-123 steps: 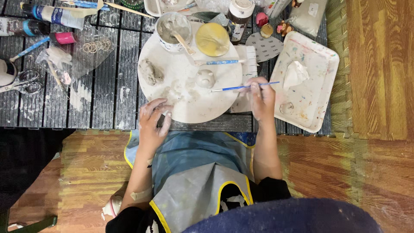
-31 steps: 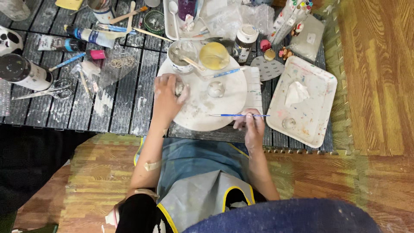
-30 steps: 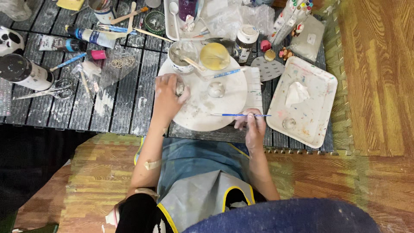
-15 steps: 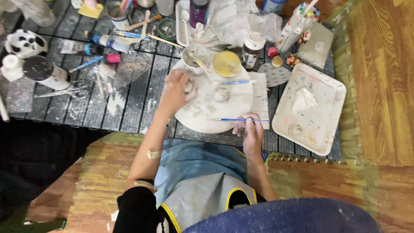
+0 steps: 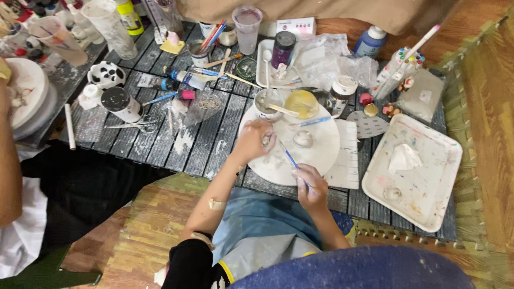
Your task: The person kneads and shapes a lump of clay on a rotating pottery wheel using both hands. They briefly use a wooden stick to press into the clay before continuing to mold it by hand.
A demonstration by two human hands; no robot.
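Observation:
My left hand (image 5: pixel 250 142) rests on a round white board (image 5: pixel 324 155) and pinches a small pale clay piece (image 5: pixel 266 140). Just below the board's near edge, my right hand (image 5: pixel 310 187) grips a thin blue paintbrush (image 5: pixel 290 158) whose tip points up and left at that piece. A second small rounded pale piece (image 5: pixel 303 139) lies loose on the board, to the right of my left hand. At the board's far edge stand a yellow bowl (image 5: pixel 301 103) and a cup (image 5: pixel 266 103) with a wooden stick in it.
A white paint-stained tray (image 5: pixel 428 187) with a crumpled tissue (image 5: pixel 404 158) sits at the right. Bottles, jars, brushes and scissors (image 5: pixel 134 126) crowd the dark slatted table (image 5: pixel 214 144). Another person's arm (image 5: pixel 8 160) is at the left edge.
The brush in my right hand has swung from lying level across the board to pointing up at the piece. My left hand stays on the piece. The view has shifted toward the table's far side.

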